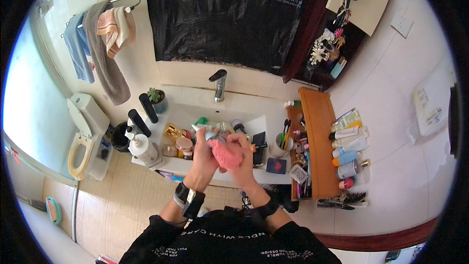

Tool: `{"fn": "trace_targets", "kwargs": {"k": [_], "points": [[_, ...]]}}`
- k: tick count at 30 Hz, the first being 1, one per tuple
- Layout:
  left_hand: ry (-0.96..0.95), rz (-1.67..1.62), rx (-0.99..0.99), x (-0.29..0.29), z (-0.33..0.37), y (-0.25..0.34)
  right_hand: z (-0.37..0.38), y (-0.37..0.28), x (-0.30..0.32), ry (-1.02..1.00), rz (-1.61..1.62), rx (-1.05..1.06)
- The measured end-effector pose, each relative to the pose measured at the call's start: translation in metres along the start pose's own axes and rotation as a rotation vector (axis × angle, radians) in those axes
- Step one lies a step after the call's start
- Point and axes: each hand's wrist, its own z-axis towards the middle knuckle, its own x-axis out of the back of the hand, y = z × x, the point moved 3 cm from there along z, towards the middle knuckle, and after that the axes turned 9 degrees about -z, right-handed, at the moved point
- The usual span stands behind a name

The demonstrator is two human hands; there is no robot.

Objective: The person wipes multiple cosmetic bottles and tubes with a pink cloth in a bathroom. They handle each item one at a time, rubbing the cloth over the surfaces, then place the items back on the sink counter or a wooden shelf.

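Over the sink's near edge, my left hand (203, 159) is closed around a small grey-blue container (215, 136) with a shiny top; its exact kind is hard to make out. My right hand (240, 164) grips a pink cloth (227, 153), which is bunched against the container's near side. Both hands meet in front of me, and the cloth hides part of the fingers. Below and around them, the white sink (183, 99) is crowded with cosmetics, among them a round compact (184, 143) and a gold box (173, 131) on the left.
A chrome faucet (220, 85) rises behind the sink. At left stand a white pump bottle (141, 149), black bottles (139, 122) and a potted succulent (155, 95). On the right are a brush cup (282, 145), a dark square case (276, 165) and a brown organizer (317, 137) with tubes beyond it.
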Motion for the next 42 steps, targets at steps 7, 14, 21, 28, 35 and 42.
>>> {"fn": "trace_targets", "kwargs": {"k": [7,14,21,28,35,42], "points": [[-0.035,-0.068,0.231,0.025,0.020,0.047,0.017,0.038,0.028,0.068,1.061,-0.519],[-0.057,0.699,0.011,0.105,0.038,0.049,0.001,0.100,0.039,0.467,0.878,-0.536],[0.090,0.979,-0.076,0.159,0.067,0.049,-0.017,0.115,0.032,0.395,0.984,-0.667],[0.040,1.532,-0.116,0.199,0.095,0.058,-0.017,0.128,0.030,0.496,0.955,-0.639],[0.006,1.598,-0.184,0.181,0.064,0.063,-0.024,0.133,0.025,0.519,0.974,-0.702],[-0.035,1.275,-0.190,0.161,0.034,0.074,-0.028,0.136,0.013,0.427,0.994,-0.702]]}}
